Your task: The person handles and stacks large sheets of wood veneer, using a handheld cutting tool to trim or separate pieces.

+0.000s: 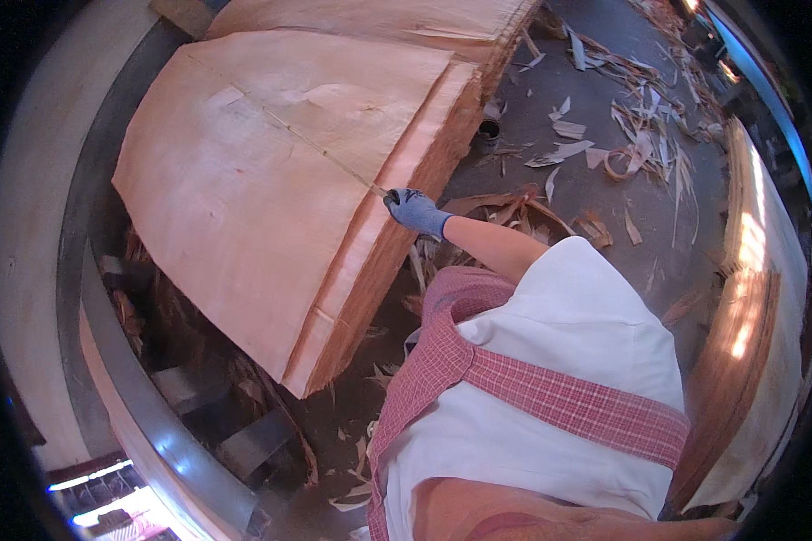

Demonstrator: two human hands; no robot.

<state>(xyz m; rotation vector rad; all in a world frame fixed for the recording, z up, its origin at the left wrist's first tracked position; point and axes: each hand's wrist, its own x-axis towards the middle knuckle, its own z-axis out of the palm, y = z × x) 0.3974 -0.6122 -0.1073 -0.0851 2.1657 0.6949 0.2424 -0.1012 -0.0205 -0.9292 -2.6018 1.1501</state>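
Observation:
My right hand (415, 213), in a blue-grey knit glove with dark fingertips, is closed on the near end of a long thin pale stick (325, 153). The stick slants away to the far left, over the top face of a large stack of wood veneer sheets (235, 198). This hand is at the stack's right edge, where many thin layers show. A small pale flake (226, 96) lies near the far part of the stick. My left hand does not show.
Another veneer stack (379, 18) adjoins at the back. Veneer scraps (645, 135) litter the dark floor (550, 90) to the right. More stacked sheets (740, 361) stand at the right rim. Dark supports (257, 442) and a curved metal edge (185, 460) lie at lower left.

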